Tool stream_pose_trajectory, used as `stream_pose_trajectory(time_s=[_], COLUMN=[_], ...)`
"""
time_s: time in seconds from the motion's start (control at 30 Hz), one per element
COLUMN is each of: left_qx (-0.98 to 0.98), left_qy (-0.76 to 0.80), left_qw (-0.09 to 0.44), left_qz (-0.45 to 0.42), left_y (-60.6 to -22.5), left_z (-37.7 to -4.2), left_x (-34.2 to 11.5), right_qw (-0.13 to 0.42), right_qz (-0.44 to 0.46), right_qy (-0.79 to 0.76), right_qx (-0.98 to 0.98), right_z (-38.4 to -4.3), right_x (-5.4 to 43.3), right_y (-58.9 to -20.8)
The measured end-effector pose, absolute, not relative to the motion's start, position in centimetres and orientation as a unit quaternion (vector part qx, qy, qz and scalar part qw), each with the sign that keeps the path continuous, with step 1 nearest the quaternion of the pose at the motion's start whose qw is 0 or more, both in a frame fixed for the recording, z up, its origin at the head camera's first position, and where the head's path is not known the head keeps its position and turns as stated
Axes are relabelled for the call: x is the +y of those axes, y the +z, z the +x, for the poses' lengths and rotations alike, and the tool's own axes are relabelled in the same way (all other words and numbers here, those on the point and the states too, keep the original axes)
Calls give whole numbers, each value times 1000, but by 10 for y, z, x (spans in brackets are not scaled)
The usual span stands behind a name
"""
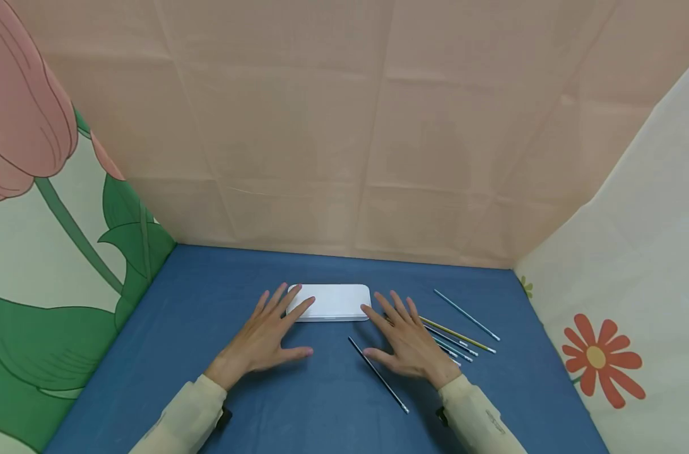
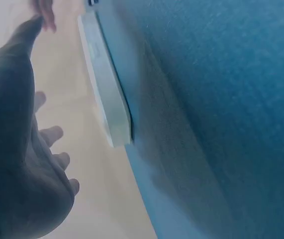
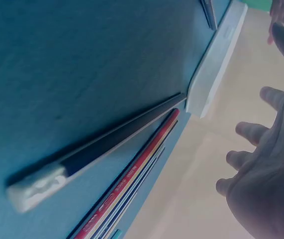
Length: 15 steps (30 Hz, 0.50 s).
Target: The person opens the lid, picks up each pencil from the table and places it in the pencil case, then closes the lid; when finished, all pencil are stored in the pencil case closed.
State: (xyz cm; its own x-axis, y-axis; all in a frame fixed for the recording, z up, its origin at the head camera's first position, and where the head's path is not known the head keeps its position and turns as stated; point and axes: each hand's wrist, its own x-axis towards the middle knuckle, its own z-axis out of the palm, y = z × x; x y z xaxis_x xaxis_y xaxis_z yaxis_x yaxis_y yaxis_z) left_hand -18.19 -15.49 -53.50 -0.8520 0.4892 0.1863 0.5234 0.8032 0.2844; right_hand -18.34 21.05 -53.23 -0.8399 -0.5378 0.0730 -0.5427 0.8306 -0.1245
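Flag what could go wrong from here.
1. The dark pencil lies alone near the thumb of the right hand; a low sweep might knock it.
2. The right hand hides part of the pencil group in the head view, so a count from there could be off.
3. Fingertips of the left hand and right hand overlap the white case in that view; either might nudge it.

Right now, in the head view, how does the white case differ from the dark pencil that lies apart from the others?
The white case is broad with rounded corners; the dark pencil is thin and straight. The case is white, the pencil dark with a pale end. In the head view, the case lies crosswise; the pencil lies slanted. Both rest on the blue surface, ungripped.
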Motion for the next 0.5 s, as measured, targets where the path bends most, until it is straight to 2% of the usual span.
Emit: stream_pose_trajectory(time_s=[0.17, 0.5], left_qx=[-948, -947], left_qy=[-171, -202], left_qw=[57, 33], left_qz=[-263, -248], left_y=[-533, -534], left_z=[-190, -210], left_x=[-154, -149], right_qw=[20, -5], right_qz=[288, 291], right_qy=[81, 92], right_qx=[-954, -952], right_z=[-191, -213], right_x=[204, 189], right_y=[-530, -528])
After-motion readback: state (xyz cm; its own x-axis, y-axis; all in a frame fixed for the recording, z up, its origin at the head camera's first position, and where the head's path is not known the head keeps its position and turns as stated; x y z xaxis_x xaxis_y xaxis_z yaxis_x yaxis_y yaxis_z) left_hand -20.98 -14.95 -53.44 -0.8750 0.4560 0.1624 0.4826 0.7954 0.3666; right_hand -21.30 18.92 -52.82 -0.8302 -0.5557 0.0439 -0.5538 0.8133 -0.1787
